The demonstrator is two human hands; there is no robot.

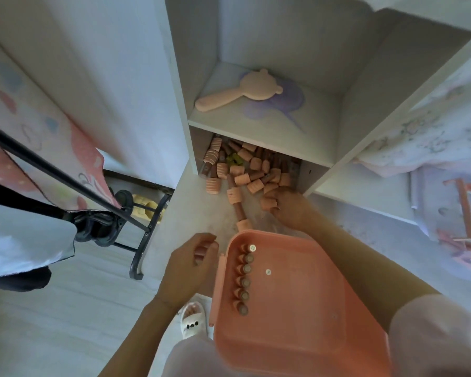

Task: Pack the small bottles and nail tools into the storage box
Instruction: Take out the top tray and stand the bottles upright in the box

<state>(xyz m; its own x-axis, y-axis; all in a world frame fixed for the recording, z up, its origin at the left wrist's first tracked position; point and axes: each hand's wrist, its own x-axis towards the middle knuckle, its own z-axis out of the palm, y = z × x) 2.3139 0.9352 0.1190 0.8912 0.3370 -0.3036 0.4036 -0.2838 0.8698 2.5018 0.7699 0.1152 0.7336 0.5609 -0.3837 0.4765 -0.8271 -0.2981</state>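
A pink storage box point(297, 300) sits open in front of me, with several small brown bottles point(244, 281) lined up along its left wall. Many more small bottles with pink caps point(245, 170) lie heaped in the low shelf opening and spill onto the tabletop. My right hand point(288, 208) reaches to the edge of the heap and grips a pink-capped bottle point(268, 204). My left hand point(191, 265) hovers just left of the box's far corner, its fingers curled round a small pink-capped bottle point(201, 253).
A pink bear-shaped hand mirror point(245, 91) lies on the upper shelf over a purple shape. A black metal rack point(136, 221) stands at the left. A pink tool point(462, 210) lies on patterned cloth at the right. A slippered foot point(192, 319) shows below.
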